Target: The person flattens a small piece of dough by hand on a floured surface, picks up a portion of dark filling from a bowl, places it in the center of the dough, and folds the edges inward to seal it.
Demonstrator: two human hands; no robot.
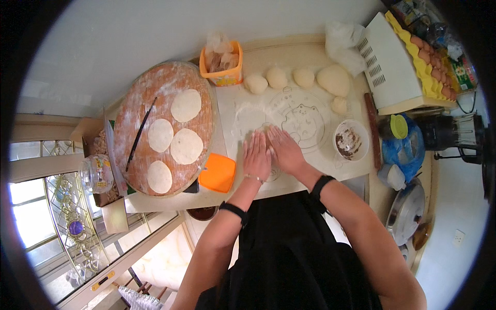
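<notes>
My left hand [257,159] and my right hand [285,149] lie flat, side by side, on a pale printed mat [242,120] with a cartoon drawing. Their fingers stretch forward and the fingertips almost meet. A bit of pale dough seems to show at the fingertips; what lies beneath the palms is hidden. Beyond them several dough balls [276,78] sit in a row, with a larger dough lump [334,80] and a small dough piece [340,105] at the right end. To the right stands a white bowl [364,144] with dark filling smeared inside.
Flat dough rounds [186,146] and a dark thin stick [141,133] lie on a floured round board [131,112] at left. Nearby are an orange tub [224,77] and an orange lid [218,173]. A rolling pin [372,131], a pot lid [407,217] and an egg tray [416,73] are at right.
</notes>
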